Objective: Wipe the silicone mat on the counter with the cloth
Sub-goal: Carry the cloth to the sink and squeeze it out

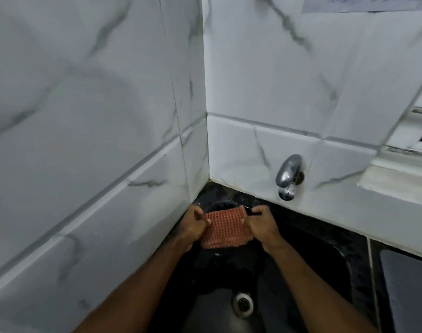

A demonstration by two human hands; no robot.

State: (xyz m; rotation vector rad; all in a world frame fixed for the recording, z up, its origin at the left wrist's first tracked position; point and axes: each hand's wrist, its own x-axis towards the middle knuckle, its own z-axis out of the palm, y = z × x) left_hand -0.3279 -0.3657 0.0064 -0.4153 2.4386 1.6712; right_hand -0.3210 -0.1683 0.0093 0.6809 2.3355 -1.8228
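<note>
Over the black sink (330, 267), seen from my head camera, I hold the reddish waffle-weave cloth (223, 228) stretched between both hands, well above the drain (242, 304) and a little in front of the corner where the two tiled walls meet. My left hand (193, 223) pinches the cloth's left edge with fingers curled round it, and my right hand (260, 221) grips the right edge the same way, so neither hand is free. The tap (288, 176) sticks out of the wall just up and to the right of my right hand, and I see no water running from it. I judge that I am getting the cloth ready, spreading or folding it, and that wiping has not begun. The grey mat (409, 289) lies on the counter to the right of the sink, well apart from the cloth. My next move, as I judge it, calls for carrying the cloth right across the sink rim and laying it flat on the mat. Most of the mat is cut off by the frame's right edge, so I cannot tell how dirty it is. Whether the cloth is wet I cannot tell either; the whole view is soft with blur.
</note>
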